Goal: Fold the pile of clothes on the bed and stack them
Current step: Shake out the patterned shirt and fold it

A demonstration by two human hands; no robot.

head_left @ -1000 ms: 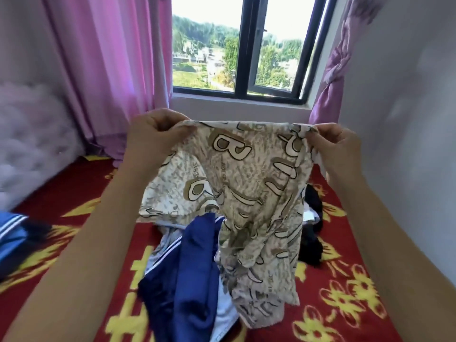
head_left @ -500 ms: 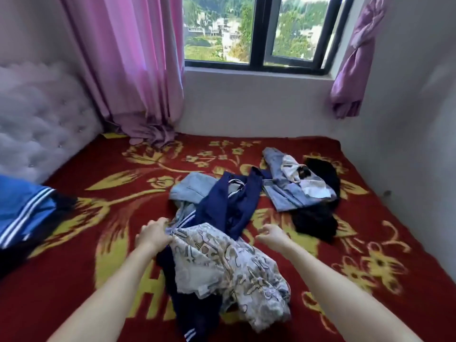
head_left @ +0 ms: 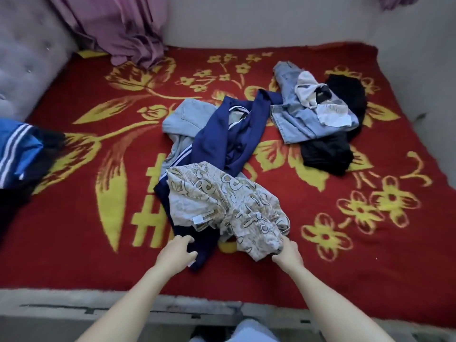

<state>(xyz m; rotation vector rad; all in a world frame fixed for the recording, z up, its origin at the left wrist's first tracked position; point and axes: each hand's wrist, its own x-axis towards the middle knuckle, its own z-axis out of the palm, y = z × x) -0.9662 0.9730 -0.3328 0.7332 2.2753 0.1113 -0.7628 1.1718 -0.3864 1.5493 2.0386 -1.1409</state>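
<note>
**Item in hand:** the patterned garment (head_left: 222, 206). It lies crumpled on the bed (head_left: 74, 218), draped over the near half of a navy garment (head_left: 217, 134).

**Hands:** My right hand (head_left: 287, 253) is at the patterned garment's near right corner, fingers tucked into the cloth and pinching the hem. My left hand (head_left: 176, 253) sits just left of its near edge, fingers bent over the navy cloth. I cannot tell whether they grip anything.

**Assessment:** the step appears to be laying this piece out flat for folding.

**Recommendations:**
- Move the left hand onto the patterned garment's own hem. If it takes the navy fabric beneath, both pieces will likely lift together.
- Draw the piece toward me, clear of the navy garment, onto bare blanket.
- Smooth it before the first fold; the cloth looks thin and limp and should crease readily.

**Outstanding:** beyond the patterned garment, a grey garment (head_left: 187, 117), a denim garment (head_left: 296, 124) and a black garment (head_left: 325, 154) lie unfolded. Well to its left sits a blue striped garment (head_left: 17, 149), probably the stacking spot.
</note>
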